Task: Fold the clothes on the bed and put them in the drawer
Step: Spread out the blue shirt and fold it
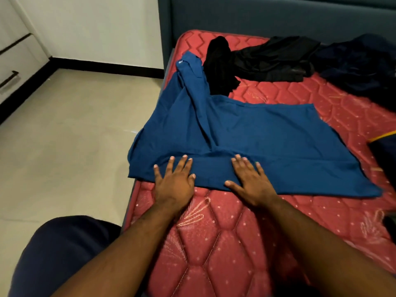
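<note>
A blue garment (267,133) lies spread across the red quilted mattress (225,232), with one part trailing toward the headboard and its left corner hanging over the bed's edge. My left hand (174,179) presses flat on the garment's near hem, fingers straight and spread. My right hand (250,180) presses flat on the same hem a little to the right, fingers also straight. Behind the blue garment lies a heap of black clothes (257,61). A dark navy garment (360,63) is bunched at the far right.
White drawers with dark handles (10,80) stand at the left wall across a beige tiled floor (75,136). A grey-blue headboard (267,16) closes the bed's far end. A dark item with a yellow stripe (383,144) sits at the right edge. My knee (62,254) is at lower left.
</note>
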